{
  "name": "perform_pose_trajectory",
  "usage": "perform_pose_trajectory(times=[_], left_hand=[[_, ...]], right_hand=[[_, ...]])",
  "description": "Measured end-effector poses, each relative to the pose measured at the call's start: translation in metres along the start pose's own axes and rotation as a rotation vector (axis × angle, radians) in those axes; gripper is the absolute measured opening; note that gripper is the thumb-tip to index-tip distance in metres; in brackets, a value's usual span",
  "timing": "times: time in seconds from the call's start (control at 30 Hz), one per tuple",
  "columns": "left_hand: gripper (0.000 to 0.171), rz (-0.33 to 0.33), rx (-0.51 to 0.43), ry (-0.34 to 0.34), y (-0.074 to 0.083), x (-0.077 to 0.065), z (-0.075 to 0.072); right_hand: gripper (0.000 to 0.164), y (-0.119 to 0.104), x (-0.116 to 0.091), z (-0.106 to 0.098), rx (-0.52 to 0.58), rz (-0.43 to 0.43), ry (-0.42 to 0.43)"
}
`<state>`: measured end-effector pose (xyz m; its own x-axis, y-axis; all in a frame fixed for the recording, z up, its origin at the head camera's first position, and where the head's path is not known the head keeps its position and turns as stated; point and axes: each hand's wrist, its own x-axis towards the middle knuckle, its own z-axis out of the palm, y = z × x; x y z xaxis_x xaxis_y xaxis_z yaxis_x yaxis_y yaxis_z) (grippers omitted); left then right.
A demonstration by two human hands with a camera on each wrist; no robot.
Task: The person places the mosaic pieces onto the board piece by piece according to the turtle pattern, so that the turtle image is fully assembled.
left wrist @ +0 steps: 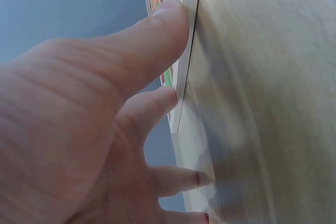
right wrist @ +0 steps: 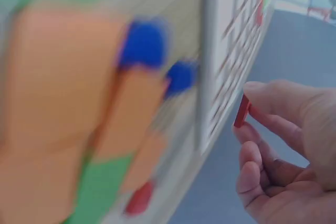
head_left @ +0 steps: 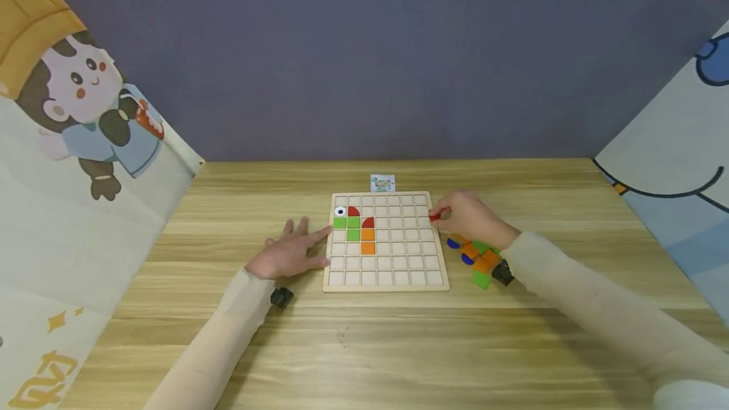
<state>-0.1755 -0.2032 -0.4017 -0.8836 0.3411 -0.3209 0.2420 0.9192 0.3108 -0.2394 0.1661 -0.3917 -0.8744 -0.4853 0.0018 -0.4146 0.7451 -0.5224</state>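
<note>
A square wooden grid board (head_left: 386,288) lies on the table. My left hand (head_left: 289,253) is spread flat beside it, thumb and index fingertip touching its left edge. My right hand (head_left: 473,215) is at the board's upper right edge and pinches a small red piece (right wrist: 242,111) between thumb and fingers. In the board's left columns sit a white eye tile (head_left: 340,211), two red quarter-round tiles (head_left: 368,223), several green squares (head_left: 353,235) and two orange squares (head_left: 368,247). The red piece's full outline is partly hidden by the fingers.
Right of the board, below my right wrist, lies a loose pile of orange tiles (head_left: 486,262), blue rounded tiles (head_left: 467,259) and green tiles (head_left: 481,279). A small picture card (head_left: 383,183) lies behind the board. A grey-blue partition (head_left: 393,81) rises at the table's back.
</note>
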Motion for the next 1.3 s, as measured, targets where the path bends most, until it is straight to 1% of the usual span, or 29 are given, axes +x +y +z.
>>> perform_pose_trajectory(times=[0.07,0.13,0.27,0.43,0.57,0.67,0.87,1.07,1.17,1.3], left_hand=[[0.074,-0.005,-0.007,-0.003,0.000,0.000,0.000],[0.073,-0.009,-0.012,-0.007,0.000,0.001,0.000],[0.073,-0.014,-0.020,-0.008,0.000,0.001,0.002],[0.074,-0.023,-0.017,-0.005,0.000,0.003,0.002],[0.073,-0.026,-0.006,0.000,0.001,0.005,0.002],[0.073,-0.023,0.000,0.001,0.002,0.005,0.002],[0.074,-0.019,0.015,0.008,0.002,0.006,0.000],[0.074,-0.020,0.049,0.018,0.002,0.008,-0.001],[0.074,-0.023,0.048,0.014,0.002,0.008,-0.001],[0.074,-0.021,0.044,0.013,0.002,0.009,-0.002]], right_hand=[[0.021,-0.012,0.003,0.004,-0.014,-0.057,0.003],[0.019,-0.024,0.008,0.010,-0.039,-0.139,0.012],[0.017,-0.049,0.017,0.022,-0.046,-0.259,0.000],[0.014,-0.078,0.027,0.041,-0.057,-0.332,-0.051],[0.010,-0.093,0.037,0.054,-0.079,-0.403,-0.081],[0.010,-0.099,0.043,0.061,-0.066,-0.419,-0.098],[0.010,-0.099,0.050,0.070,-0.045,-0.385,-0.124],[0.010,-0.098,0.053,0.073,-0.053,-0.399,-0.121],[0.009,-0.098,0.055,0.075,-0.041,-0.416,-0.125],[0.007,-0.099,0.056,0.078,-0.056,-0.408,-0.130]])
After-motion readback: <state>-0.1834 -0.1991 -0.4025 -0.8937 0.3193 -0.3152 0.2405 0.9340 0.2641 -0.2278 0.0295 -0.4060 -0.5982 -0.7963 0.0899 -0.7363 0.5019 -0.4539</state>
